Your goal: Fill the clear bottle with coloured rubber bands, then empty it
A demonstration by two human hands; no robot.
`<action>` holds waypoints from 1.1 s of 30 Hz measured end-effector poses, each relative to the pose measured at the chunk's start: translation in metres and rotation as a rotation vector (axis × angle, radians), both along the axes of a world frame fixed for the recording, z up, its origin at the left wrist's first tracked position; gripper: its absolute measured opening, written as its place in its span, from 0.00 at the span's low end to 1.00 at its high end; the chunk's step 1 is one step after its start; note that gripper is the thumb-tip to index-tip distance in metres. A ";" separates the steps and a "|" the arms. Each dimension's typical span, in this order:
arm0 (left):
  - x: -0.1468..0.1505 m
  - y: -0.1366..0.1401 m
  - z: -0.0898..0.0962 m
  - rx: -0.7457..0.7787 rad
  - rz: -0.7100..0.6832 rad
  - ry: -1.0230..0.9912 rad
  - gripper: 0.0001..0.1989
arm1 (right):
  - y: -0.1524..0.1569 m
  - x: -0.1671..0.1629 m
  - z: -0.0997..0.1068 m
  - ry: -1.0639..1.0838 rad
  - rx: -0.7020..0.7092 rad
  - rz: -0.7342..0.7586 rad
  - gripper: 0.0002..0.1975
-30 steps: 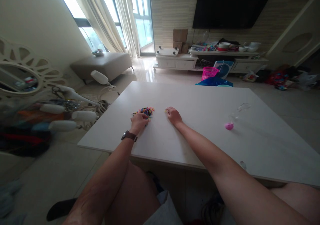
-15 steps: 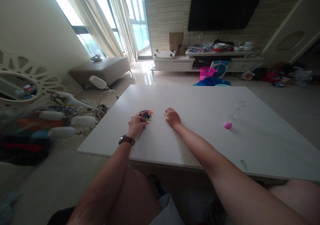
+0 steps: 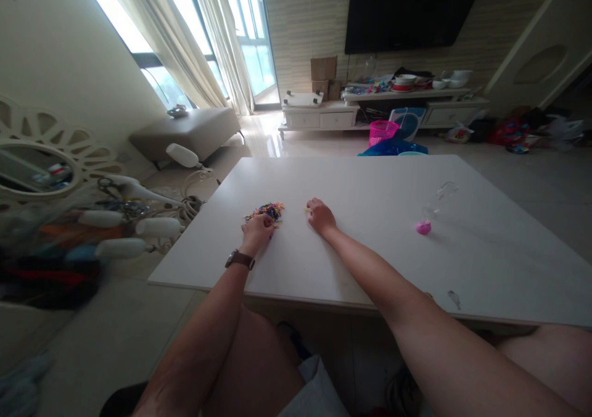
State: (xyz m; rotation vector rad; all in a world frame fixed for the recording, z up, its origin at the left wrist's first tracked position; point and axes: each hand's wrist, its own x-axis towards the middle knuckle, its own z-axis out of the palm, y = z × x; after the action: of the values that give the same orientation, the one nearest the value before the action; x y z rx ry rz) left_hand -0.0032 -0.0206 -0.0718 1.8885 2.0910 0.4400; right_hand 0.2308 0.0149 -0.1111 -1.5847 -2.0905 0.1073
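Note:
A small heap of thin, many-coloured pieces (image 3: 272,208) lies on the white table (image 3: 370,182), too small to name their kind. My left hand (image 3: 257,231), with a dark-strapped watch on its wrist, rests at the heap's near edge. Its fingertips are pinched together, and what they hold cannot be made out. To the right of the heap, my right hand (image 3: 321,218) lies on the tabletop with curled fingers. A tiny yellow piece (image 3: 306,209) shows at its fingertips.
Farther right on the table are a pink lump (image 3: 423,227) and a clear plastic object (image 3: 431,210). A clear, flat scrap (image 3: 454,299) lies near the front edge. White lamp shades (image 3: 160,227) stand close to the table's left side. Beyond is a pink basket (image 3: 382,132).
My left hand has shifted slightly over the heap, its fingertips drawn closer together. My right hand stays nearly where it was. The whole view has moved a little with the head.

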 end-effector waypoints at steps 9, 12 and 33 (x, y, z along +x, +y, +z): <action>-0.002 0.001 -0.002 -0.035 -0.018 -0.032 0.06 | 0.001 0.000 -0.002 -0.003 -0.011 0.025 0.09; 0.000 0.000 -0.001 0.007 0.007 -0.030 0.06 | 0.001 0.000 -0.001 -0.001 -0.010 0.018 0.09; 0.012 0.006 -0.008 0.083 0.034 0.034 0.07 | -0.001 0.000 -0.001 0.031 0.012 -0.011 0.10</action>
State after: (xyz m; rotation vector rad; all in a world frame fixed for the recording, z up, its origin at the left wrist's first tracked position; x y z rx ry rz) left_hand 0.0086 -0.0143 -0.0793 1.9218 2.1614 0.5135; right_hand 0.2307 0.0143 -0.1120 -1.5774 -2.0545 0.1140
